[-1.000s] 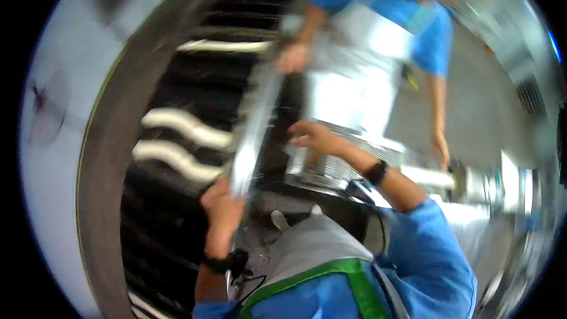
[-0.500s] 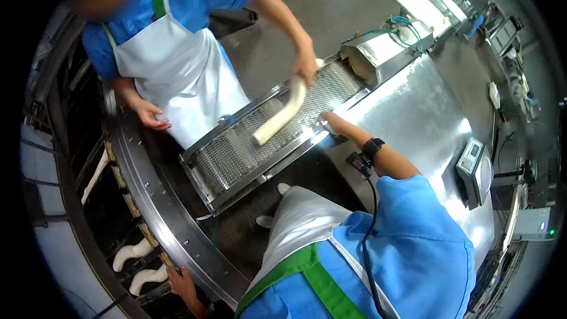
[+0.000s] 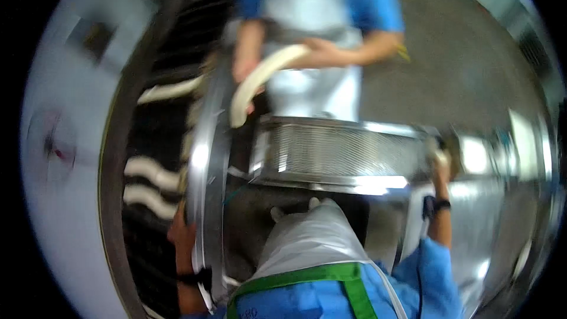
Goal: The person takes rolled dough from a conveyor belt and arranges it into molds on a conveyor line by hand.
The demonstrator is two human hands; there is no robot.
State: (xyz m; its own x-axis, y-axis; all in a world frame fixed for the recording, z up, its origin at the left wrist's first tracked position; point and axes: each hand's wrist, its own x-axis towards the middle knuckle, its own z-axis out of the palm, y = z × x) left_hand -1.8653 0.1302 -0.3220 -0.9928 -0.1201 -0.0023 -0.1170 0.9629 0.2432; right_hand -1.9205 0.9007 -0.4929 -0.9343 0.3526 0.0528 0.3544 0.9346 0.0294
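Observation:
My left hand (image 3: 182, 228) rests at the curved metal rim (image 3: 204, 153), close to two white dough strips (image 3: 150, 201) lying over the dark slots; its fingers are blurred. At the right end of the mesh conveyor (image 3: 348, 150), my right hand (image 3: 440, 168) is at a pale piece (image 3: 441, 156), too smeared to tell how the fingers lie. Across the conveyor, a co-worker (image 3: 313, 29) holds a long curved dough strip (image 3: 263, 80) in both hands, one end hanging over the rim.
Another dough strip (image 3: 170, 90) lies farther up the dark slots. A metal table (image 3: 472, 224) stands at the right, below the conveyor's end. A pale wall (image 3: 65, 159) runs down the left side, and the co-worker stands beyond the conveyor.
The view has swung left. The co-worker's dough strip has gone from above the mesh to the rim side, now in both hands. My right hand has moved to the conveyor's right end.

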